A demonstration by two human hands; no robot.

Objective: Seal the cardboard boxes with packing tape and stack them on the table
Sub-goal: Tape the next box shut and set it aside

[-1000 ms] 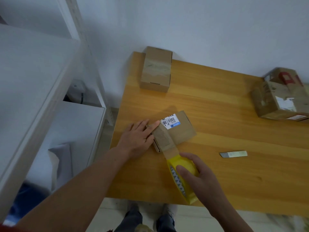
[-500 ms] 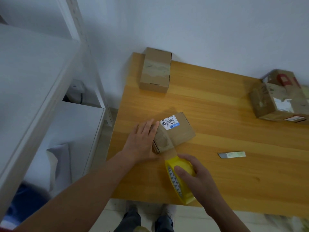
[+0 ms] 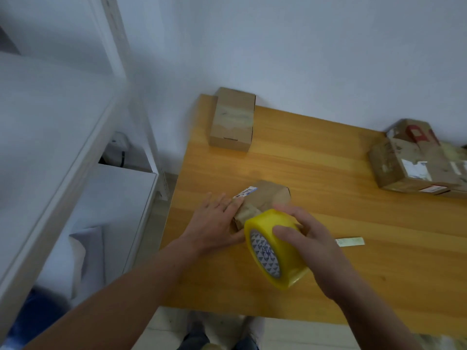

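The small box (image 3: 271, 198) I am sealing sits on the table (image 3: 316, 168), near its left edge and close to me. It looks slightly tipped. A strip of tape already runs across its near end. The barcode label (image 3: 245, 192) shows at its far left corner.

My left hand (image 3: 214, 223) lies flat against the left side of the box, fingers straight and together, holding nothing. It presses down so the box cannot slide or turn while I pull tape. My right hand (image 3: 316, 243) is wrapped round the yellow tape roll (image 3: 288, 261), thumb over the outer band and fingers curled behind it. The roll stands on edge right against the near end of the box, low and close, which I judge keeps the strip short and taut as it goes on. The join between roll and box is hidden by the roll itself.

Just right of my right hand lies a small flat cutter (image 3: 350, 241), within reach for cutting the strip. At the far left corner of the table stands another small box (image 3: 233, 120), taped across its top; the stack could start there. Worn bigger boxes (image 3: 409, 162) wait at the right edge. A white shelf (image 3: 58, 157) stands left of the table.
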